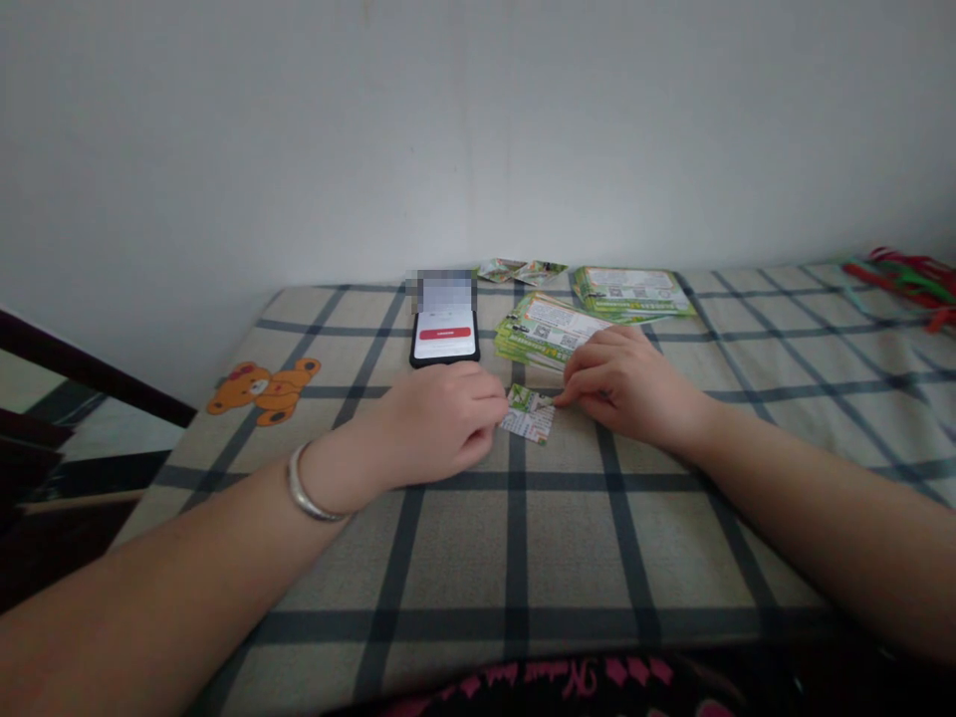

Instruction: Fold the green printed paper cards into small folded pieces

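A small folded leaflet (529, 415), printed green and white, lies on the checked tablecloth between my hands. My left hand (452, 418), a silver bangle on its wrist, is closed with its fingertips at the leaflet's left edge. At the opposite edge, my right hand (623, 383) has its fingers curled together, pinching the upper right corner. Just beyond is a fanned stack of flat leaflets (549, 327), partly hidden by my right hand. A phone (446, 344) with a lit screen and a red button on it lies behind my left hand.
Another leaflet stack (634, 291) sits at the back right. Folded leaflets (519, 270) rest against the wall. A bear cutout (265, 390) lies on the left of the tablecloth (463, 558). Red and green strips (915, 284) are at the far right, and dark wooden rails (90, 368) stand left.
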Available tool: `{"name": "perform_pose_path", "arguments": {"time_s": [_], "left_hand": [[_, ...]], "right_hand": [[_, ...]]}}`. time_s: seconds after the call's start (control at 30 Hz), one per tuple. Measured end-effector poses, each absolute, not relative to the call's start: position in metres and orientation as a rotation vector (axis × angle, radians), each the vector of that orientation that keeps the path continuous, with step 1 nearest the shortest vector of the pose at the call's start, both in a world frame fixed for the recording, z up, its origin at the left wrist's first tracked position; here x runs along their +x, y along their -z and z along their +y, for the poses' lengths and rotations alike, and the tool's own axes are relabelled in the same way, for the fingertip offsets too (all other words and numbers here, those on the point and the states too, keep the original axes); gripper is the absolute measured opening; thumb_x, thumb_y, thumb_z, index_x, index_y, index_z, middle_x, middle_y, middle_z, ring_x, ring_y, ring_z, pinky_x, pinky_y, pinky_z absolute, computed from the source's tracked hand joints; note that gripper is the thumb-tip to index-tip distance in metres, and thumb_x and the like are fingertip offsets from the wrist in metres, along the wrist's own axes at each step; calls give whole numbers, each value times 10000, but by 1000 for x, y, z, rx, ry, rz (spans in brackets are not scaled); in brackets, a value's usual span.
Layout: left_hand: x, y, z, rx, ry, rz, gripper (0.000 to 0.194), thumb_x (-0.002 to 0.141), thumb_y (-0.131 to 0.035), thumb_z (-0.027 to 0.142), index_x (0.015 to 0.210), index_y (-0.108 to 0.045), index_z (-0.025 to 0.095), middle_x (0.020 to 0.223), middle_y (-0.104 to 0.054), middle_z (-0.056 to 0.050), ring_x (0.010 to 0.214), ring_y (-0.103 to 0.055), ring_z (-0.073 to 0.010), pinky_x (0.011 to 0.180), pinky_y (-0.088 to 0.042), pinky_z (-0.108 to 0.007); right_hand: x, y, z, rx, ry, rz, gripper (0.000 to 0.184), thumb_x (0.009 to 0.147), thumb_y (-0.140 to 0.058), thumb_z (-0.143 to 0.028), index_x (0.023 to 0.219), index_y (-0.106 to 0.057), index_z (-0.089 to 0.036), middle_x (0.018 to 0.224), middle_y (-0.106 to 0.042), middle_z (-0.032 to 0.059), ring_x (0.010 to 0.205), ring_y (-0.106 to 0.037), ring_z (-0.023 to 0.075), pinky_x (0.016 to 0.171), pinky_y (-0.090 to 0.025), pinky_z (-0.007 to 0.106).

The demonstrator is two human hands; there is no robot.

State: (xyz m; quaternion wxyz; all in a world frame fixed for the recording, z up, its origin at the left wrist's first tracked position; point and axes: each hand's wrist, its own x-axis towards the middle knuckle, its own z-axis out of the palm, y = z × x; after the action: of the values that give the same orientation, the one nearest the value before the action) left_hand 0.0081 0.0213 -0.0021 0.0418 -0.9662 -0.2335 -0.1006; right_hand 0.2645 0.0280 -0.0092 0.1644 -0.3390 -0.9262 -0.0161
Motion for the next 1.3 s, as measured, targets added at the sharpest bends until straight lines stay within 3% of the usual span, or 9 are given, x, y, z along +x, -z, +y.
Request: {"name": "perform_pose_path", "arguments": {"time_s": [0.27,0.5,0.83,1.1,1.3], "left_hand": [[15,18,21,-2874,430,-903,192,913,-486,201,1028,-621,128,969,-638,-87,922,-581,-218,826,-498,-369],[16,24,17,-2807,432,-1001,396,908,-495,204,1293,-520,112,1189,-575,-129,1093,-530,-256,964,-462,-432],[15,21,18,-2917,559,-1126,245,862,-614,256,1074,-573,141,1091,-600,-91,1063,-540,-243,943,-462,-419],[16,17,30,-3107,787,-1357,86,790,-706,230,797,-642,171,850,-648,-20,887,-579,-193,830,-469,-374],[16,11,28,-3127,1090,-1675,52,776,-677,213,775,-651,168,767,-653,4,725,-595,-137,692,-493,-296]], "right_hand": [[259,13,28,-931,89,-2607,197,769,-539,-112,787,-711,-208,799,-680,27,818,-560,206,819,-354,361],[255,14,27,-945,58,-2590,125,790,-574,-201,819,-695,-210,806,-670,35,832,-551,214,800,-369,361],[253,14,26,-913,73,-2572,136,853,-597,-289,837,-709,-213,858,-693,41,879,-546,223,815,-382,363],[250,16,25,-882,-105,-2556,132,882,-592,-278,875,-702,-205,893,-700,42,873,-573,197,825,-415,347],[252,13,25,-860,-337,-2433,147,923,-566,-288,913,-679,-195,888,-698,44,870,-581,176,823,-428,328]]}}
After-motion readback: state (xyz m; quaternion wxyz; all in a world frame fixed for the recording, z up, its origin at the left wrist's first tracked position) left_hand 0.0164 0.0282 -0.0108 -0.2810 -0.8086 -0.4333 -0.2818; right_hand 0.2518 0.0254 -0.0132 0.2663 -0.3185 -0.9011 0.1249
